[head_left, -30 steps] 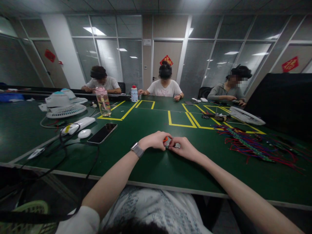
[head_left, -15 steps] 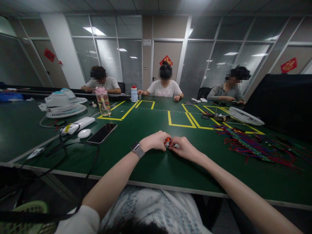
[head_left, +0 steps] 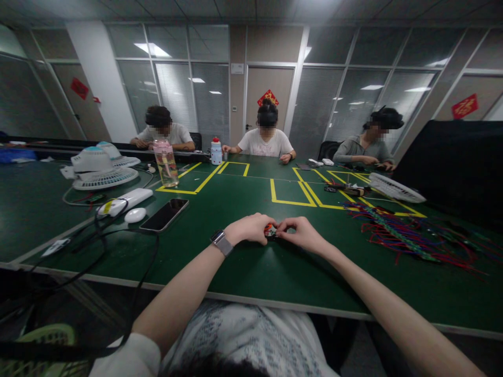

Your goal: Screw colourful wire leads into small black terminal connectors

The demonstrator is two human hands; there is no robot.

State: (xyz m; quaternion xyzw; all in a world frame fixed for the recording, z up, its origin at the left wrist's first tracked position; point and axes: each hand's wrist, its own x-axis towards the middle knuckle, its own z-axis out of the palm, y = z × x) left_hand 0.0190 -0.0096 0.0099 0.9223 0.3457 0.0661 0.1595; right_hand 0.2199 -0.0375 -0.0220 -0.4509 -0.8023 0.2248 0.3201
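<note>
Just above the green table (head_left: 236, 262), my left hand (head_left: 255, 228) is closed around a small round part with orange and white on it (head_left: 270, 230). Its kind is too small to make out. My right hand (head_left: 296, 233) touches the right side of that part, thumb and forefinger pinched together at its edge. Whatever lies between those fingertips is hidden. A watch (head_left: 221, 241) is on my left wrist. To the left of my hands lies a dark-screened phone (head_left: 165, 214).
On the left are a white fan (head_left: 104, 173), a clear bottle (head_left: 167, 165), a white oval case (head_left: 135, 215) and black cables (head_left: 104, 246). Wired circuit boards (head_left: 396, 230) spread on the right beside a fan grille (head_left: 396, 187). Three people sit across the table.
My right hand has shifted slightly to the right, so more of the orange and white part shows between my hands. My left hand keeps its hold.
</note>
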